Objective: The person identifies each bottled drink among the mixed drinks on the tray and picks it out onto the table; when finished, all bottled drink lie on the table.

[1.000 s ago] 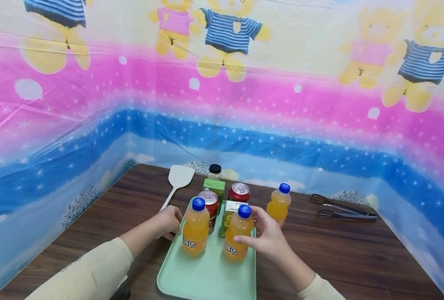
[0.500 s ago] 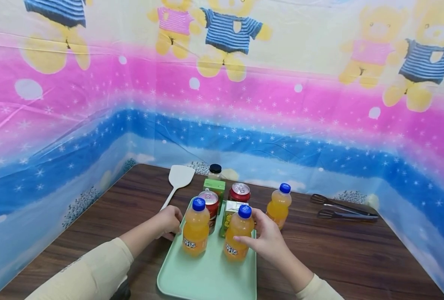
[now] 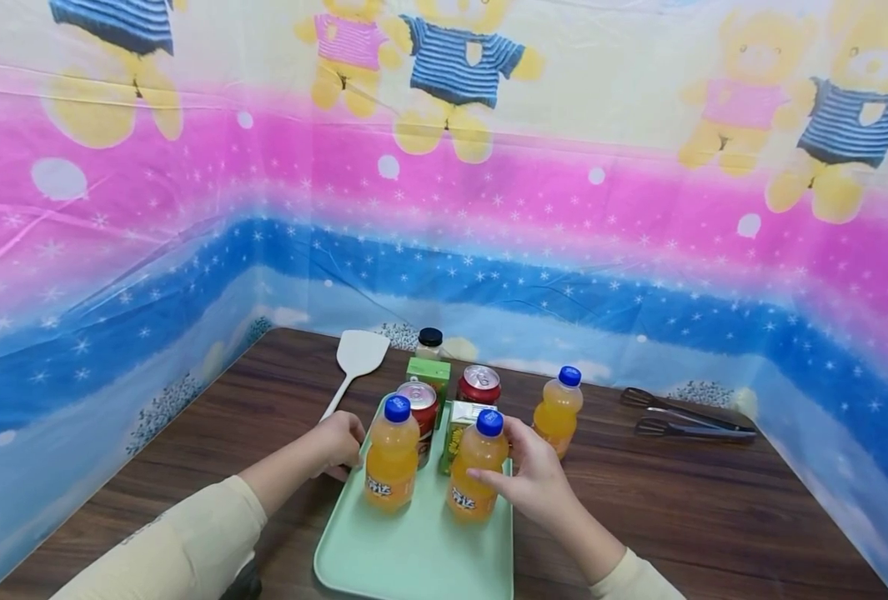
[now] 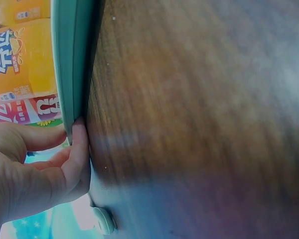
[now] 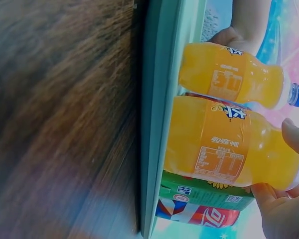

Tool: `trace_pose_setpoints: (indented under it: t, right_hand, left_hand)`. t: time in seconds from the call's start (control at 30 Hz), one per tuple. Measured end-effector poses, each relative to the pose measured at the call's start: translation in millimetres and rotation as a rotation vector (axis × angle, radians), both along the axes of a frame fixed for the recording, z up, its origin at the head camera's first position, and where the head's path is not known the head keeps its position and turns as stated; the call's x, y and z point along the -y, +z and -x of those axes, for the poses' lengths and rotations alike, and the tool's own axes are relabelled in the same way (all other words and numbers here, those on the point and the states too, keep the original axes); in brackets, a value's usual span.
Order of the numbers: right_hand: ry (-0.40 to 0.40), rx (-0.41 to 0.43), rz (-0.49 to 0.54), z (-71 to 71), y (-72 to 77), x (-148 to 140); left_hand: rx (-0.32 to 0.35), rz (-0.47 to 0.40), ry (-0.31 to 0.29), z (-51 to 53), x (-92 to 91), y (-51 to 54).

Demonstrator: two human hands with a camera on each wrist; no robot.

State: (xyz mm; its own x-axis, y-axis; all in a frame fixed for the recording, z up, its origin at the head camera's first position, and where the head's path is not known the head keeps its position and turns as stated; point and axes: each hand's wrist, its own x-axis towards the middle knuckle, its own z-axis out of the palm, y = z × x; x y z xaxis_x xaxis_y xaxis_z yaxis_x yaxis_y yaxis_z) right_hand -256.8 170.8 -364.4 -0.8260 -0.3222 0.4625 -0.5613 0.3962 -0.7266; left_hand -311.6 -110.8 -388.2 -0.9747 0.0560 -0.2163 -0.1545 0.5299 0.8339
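Note:
On a pale green tray (image 3: pixel 413 562) stand two bottles of orange soda with blue caps. My right hand (image 3: pixel 539 471) holds the right bottle (image 3: pixel 475 477) near its neck, thumb on the near side and fingers behind. That bottle is upright, its base at the tray surface (image 5: pixel 189 134). The left bottle (image 3: pixel 391 458) stands untouched. At the tray's left edge my left hand (image 3: pixel 336 446) pinches the rim (image 4: pixel 70 64) between thumb and fingers, as the left wrist view shows. Behind the bottles are a red soda can (image 3: pixel 425 410), a juice carton (image 3: pixel 454 437) and a green carton (image 3: pixel 430 375).
Another red can (image 3: pixel 479 383) is behind the juice carton. A third orange soda bottle (image 3: pixel 559 414) stands on the wooden table (image 3: pixel 639 517), right of the tray. A white spatula (image 3: pixel 361 353), black-lidded jar (image 3: pixel 429 342) and black tongs (image 3: pixel 691 429) lie or stand farther back.

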Motion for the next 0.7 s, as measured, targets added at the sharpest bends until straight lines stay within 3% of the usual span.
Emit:
trace_pose_setpoints:
  t: [0.7]
  right_hand:
    - [0.014,0.054,0.062,-7.7,6.3,8.0]
  left_hand:
    - [-0.003,-0.027,0.000,-2.2,1.0,-0.6]
